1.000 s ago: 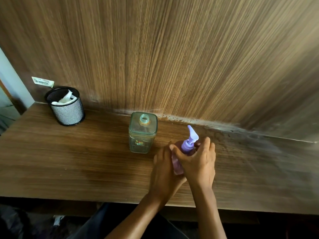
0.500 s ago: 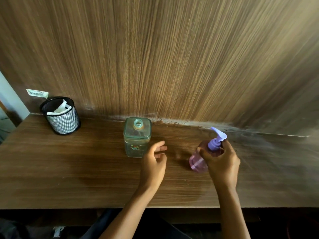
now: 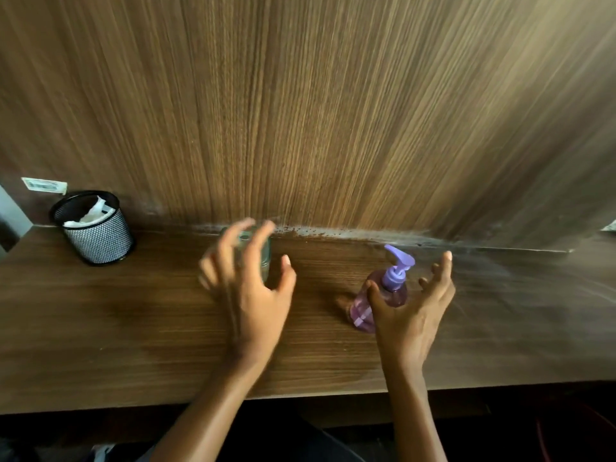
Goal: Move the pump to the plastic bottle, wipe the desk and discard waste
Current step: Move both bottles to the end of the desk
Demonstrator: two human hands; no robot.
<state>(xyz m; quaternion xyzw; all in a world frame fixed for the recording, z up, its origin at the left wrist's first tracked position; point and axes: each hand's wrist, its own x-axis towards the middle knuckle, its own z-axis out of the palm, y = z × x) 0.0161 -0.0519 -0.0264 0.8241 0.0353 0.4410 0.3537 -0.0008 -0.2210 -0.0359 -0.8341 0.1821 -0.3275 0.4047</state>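
A pink bottle (image 3: 386, 296) with a purple pump (image 3: 397, 265) stands on the wooden desk (image 3: 133, 328), right of centre. My right hand (image 3: 411, 306) is beside it with fingers spread, the thumb against the bottle's left side. A clear greenish plastic bottle (image 3: 263, 258) with no cap stands near the back wall. My left hand (image 3: 248, 288), blurred, is open in front of it and hides most of it.
A black mesh cup (image 3: 95, 230) holding white tissue stands at the back left. A wood panel wall (image 3: 333, 111) rises behind the desk, with whitish dusty marks along its base. A white label is stuck on the wall above the cup.
My right hand has opened its fingers off the pump bottle. My left hand has moved up and forward over the clear bottle. The view has shifted slightly.
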